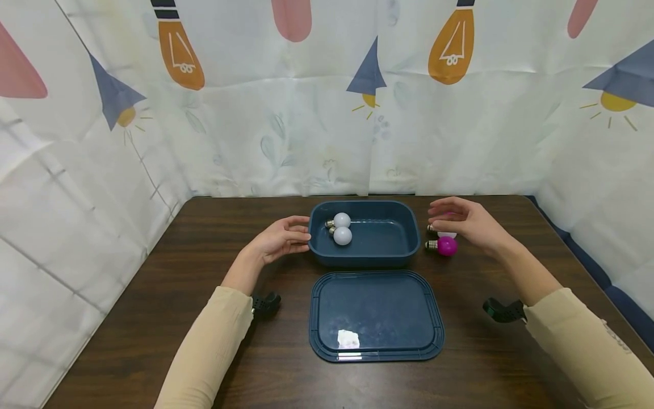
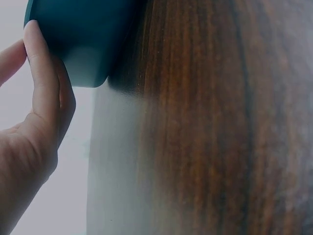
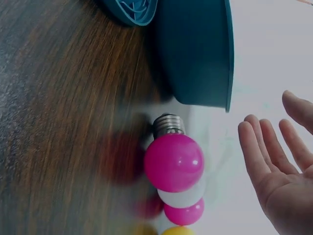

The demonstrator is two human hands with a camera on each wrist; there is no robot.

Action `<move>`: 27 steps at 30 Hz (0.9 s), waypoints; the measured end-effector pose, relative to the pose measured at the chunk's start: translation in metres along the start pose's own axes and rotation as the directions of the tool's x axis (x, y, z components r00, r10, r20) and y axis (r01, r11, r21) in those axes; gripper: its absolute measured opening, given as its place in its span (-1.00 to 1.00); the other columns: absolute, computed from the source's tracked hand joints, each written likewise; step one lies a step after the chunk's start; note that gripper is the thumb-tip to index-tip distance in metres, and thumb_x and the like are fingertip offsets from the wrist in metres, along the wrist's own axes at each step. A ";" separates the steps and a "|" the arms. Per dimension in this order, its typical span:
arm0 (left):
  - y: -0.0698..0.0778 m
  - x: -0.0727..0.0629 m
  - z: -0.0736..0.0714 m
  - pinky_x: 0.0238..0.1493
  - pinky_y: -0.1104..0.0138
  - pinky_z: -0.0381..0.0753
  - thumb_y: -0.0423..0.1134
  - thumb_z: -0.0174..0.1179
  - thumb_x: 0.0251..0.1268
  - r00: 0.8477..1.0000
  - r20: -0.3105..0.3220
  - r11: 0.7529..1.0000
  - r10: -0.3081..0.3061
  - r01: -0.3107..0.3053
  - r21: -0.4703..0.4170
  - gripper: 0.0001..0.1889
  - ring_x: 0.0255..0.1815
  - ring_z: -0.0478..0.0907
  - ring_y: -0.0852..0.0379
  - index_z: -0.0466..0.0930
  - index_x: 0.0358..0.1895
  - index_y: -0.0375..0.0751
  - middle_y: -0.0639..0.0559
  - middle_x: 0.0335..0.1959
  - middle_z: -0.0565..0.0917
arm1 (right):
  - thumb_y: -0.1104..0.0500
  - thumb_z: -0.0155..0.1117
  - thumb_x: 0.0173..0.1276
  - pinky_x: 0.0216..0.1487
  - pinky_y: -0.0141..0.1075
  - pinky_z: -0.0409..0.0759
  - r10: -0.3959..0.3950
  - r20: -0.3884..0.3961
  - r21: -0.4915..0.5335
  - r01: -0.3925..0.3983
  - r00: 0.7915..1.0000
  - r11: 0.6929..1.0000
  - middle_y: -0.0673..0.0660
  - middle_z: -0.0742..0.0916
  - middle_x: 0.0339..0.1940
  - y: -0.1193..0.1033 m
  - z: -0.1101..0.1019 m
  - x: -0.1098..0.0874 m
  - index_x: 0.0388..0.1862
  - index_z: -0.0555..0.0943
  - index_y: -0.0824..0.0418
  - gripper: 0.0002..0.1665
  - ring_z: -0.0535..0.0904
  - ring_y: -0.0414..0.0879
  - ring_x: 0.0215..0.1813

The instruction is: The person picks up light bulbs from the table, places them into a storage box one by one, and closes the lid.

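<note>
My left hand (image 1: 281, 238) touches the left rim of a dark blue box (image 1: 364, 261), its fingers fairly straight. In the left wrist view, fingertips (image 2: 33, 32) lie against the box's wall right at the rim. Inside the box, on its left side, are two white light bulbs (image 1: 342, 236) with metal screw bases. To the right of the box, my right hand (image 1: 467, 224) hovers over a row of bulbs with its fingers spread and nothing in them. The nearest is a magenta bulb (image 1: 447, 246); behind it in the right wrist view come a white bulb (image 3: 183, 196), another magenta one (image 3: 185, 212) and a yellow one (image 3: 178, 231).
A flat blue lid (image 1: 375, 315) with a raised border lies in front of the box on the dark wooden table (image 1: 255, 352). White printed fabric (image 1: 306, 142) hangs behind the table and along both sides.
</note>
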State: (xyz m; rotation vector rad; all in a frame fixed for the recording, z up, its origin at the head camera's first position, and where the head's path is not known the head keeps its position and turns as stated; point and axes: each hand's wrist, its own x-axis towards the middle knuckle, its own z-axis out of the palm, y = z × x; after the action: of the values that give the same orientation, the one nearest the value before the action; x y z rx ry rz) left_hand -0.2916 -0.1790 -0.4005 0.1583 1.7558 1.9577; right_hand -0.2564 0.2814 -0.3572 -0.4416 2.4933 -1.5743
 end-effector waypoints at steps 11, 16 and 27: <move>0.001 0.000 0.000 -0.01 0.23 0.74 -0.55 0.10 0.50 1.000 0.005 1.000 -0.003 0.003 -0.001 -0.35 -0.23 0.68 0.10 0.09 0.56 -0.38 -0.27 0.09 0.47 | 0.07 0.31 0.54 0.11 -0.24 0.69 0.009 -0.044 0.039 -0.007 0.999 0.999 0.34 0.55 0.33 0.011 -0.013 -0.011 0.44 0.41 0.25 -0.39 0.64 -0.24 0.12; 0.001 -0.001 0.001 -0.01 0.23 0.75 -0.55 0.10 0.50 1.000 0.009 1.000 -0.002 0.002 -0.002 -0.35 -0.22 0.68 0.10 0.09 0.56 -0.38 -0.30 0.11 0.47 | 0.12 0.30 0.55 0.06 -0.35 0.69 0.013 -0.059 0.104 -0.007 0.998 0.995 0.35 0.56 0.31 0.015 -0.019 -0.016 0.44 0.38 0.30 -0.40 0.69 -0.12 0.12; -0.002 0.002 -0.003 0.02 0.22 0.74 -0.55 0.11 0.50 1.000 0.012 1.000 0.002 -0.002 -0.005 -0.35 -0.21 0.69 0.10 0.11 0.56 -0.36 -0.29 0.10 0.50 | 0.17 0.31 0.53 0.10 -0.28 0.69 0.065 -0.105 0.175 -0.046 0.992 0.984 0.26 0.51 0.29 0.028 -0.031 -0.022 0.40 0.40 0.26 -0.45 0.68 -0.12 0.12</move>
State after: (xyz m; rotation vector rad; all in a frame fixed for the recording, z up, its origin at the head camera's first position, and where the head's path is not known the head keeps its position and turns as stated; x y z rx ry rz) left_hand -0.2935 -0.1805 -0.4028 0.1696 1.7438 1.9590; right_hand -0.2494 0.3258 -0.3693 -0.2649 2.3961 -1.8193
